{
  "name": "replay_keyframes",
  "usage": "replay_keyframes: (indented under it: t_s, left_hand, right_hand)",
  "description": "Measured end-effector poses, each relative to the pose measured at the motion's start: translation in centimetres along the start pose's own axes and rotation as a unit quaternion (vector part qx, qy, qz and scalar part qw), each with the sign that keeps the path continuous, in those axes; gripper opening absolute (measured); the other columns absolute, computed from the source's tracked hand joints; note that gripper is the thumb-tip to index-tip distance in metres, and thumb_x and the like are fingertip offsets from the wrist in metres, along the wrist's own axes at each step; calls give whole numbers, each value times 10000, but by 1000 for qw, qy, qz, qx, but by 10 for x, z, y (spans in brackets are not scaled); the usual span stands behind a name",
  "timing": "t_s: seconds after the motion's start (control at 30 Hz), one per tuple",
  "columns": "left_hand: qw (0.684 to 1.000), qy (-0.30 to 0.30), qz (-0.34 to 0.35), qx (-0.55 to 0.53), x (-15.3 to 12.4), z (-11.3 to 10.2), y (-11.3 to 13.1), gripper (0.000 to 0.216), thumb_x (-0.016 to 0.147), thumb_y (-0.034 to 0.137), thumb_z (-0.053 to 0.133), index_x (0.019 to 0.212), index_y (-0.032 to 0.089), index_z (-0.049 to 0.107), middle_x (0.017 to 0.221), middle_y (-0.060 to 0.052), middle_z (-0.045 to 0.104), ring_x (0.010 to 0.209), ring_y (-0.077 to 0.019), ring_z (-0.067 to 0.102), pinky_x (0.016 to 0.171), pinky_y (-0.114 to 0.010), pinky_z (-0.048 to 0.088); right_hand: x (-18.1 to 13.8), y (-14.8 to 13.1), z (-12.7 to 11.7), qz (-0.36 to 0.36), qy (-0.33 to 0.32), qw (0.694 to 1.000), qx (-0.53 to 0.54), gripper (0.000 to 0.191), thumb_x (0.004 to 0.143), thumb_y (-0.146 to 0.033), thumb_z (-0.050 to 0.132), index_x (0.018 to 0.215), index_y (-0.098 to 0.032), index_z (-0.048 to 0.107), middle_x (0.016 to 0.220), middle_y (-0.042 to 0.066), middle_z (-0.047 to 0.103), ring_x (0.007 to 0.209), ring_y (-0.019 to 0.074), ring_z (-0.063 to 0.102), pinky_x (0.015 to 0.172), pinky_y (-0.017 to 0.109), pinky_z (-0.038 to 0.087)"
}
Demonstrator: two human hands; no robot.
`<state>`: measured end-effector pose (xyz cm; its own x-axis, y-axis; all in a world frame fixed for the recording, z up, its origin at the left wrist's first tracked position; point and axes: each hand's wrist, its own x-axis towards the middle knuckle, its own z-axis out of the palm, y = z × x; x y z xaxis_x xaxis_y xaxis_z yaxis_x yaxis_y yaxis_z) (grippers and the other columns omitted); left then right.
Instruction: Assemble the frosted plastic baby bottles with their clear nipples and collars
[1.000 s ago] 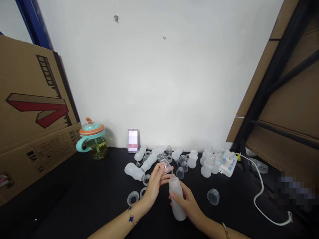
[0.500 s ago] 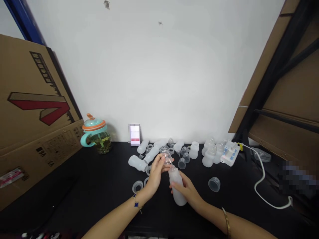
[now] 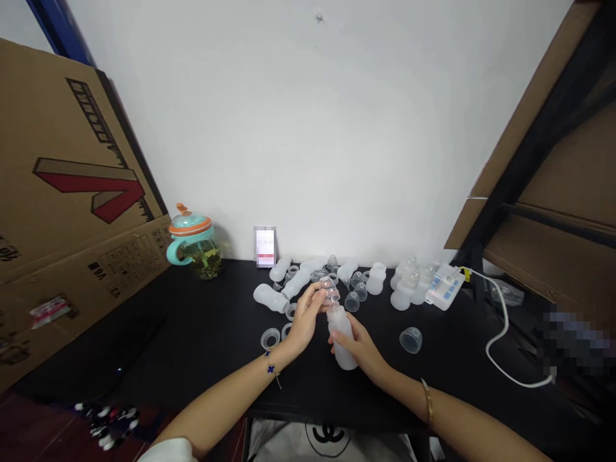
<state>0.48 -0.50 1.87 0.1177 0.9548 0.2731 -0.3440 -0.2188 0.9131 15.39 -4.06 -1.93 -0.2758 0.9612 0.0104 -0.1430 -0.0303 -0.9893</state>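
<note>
My right hand [image 3: 356, 343] is wrapped around a frosted white baby bottle [image 3: 344, 356], which stands tilted with its neck up and away from me. My left hand [image 3: 308, 311] pinches a clear bottle top [image 3: 330, 290], with a dome and ring shape, just above the bottle's neck. Whether the two touch I cannot tell. Beyond my hands lie several loose bottles [image 3: 270, 298], screw rings [image 3: 270, 338] and clear dome caps [image 3: 352, 301]. Another clear cap [image 3: 410, 340] rests to the right of my right hand.
Bottles with tops fitted [image 3: 403, 292] stand at the back right beside a white power strip [image 3: 445, 287] with a cable. A glass teapot [image 3: 199, 247] is at the back left, a phone [image 3: 265, 247] near the wall. A cardboard box [image 3: 62, 212] borders the left.
The view has tipped down, so the table's front edge shows. My left hand has turned the clear bottle top more upright over the bottle's neck; my right hand keeps its hold.
</note>
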Motion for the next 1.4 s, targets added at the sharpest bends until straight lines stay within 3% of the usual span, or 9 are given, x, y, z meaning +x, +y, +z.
replay_keyframes:
  t_s: [0.5,0.87,1.17,1.4]
  left_hand:
    - [998,-53,12,34,-6,1,-1,359,906,480,613,1098,179,655,1057,-94,722,978,-242,666,822,-320,532]
    - [998,-33,16,55,-9,4,0,365,910,493,598,1090,185,675,963,-61,716,897,-221,652,827,-311,505]
    - [995,-27,22,96,-4,3,-7,371,925,503,570,1068,188,706,846,-32,680,807,-194,608,806,-298,479]
    - [995,-35,9,91,-3,2,-6,366,919,485,580,1096,184,691,838,-31,662,864,-209,607,780,-284,474]
  right_hand:
    - [-1,-5,-1,-30,14,998,-55,517,688,-505,819,1035,-176,621,758,-21,592,616,138,587,571,273,510]
    - [0,-7,-2,-12,12,1000,1,541,700,-544,812,1031,-175,596,740,2,658,597,155,622,565,283,491]
    - [4,0,-2,31,-34,997,66,618,748,-619,751,1130,-182,541,782,21,688,646,163,648,608,296,517]
    - [7,2,-4,47,-66,991,104,604,784,-624,720,1161,-193,528,816,31,688,703,175,660,619,313,554]
